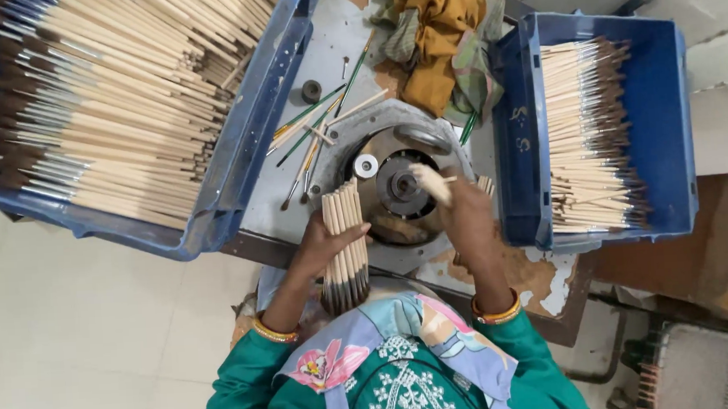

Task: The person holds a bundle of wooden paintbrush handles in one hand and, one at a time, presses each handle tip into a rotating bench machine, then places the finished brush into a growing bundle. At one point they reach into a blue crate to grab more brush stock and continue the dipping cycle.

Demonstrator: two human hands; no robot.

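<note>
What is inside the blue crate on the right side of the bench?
The blue crate holds a stack of wooden brushes lying sideways, dark bristles toward its right wall, with bare floor beside them. Whatever lies under the stack is covered.

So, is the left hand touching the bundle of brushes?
Touching. The head view shows the left hand wrapped around the bundle of brushes, fingers across the wooden handles.

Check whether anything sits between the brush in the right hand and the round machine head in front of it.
Nothing visible does. The right hand holds one brush right at the dark round machine head, with no object between them. The left hand grips a bundle of brushes off to the side.
</note>
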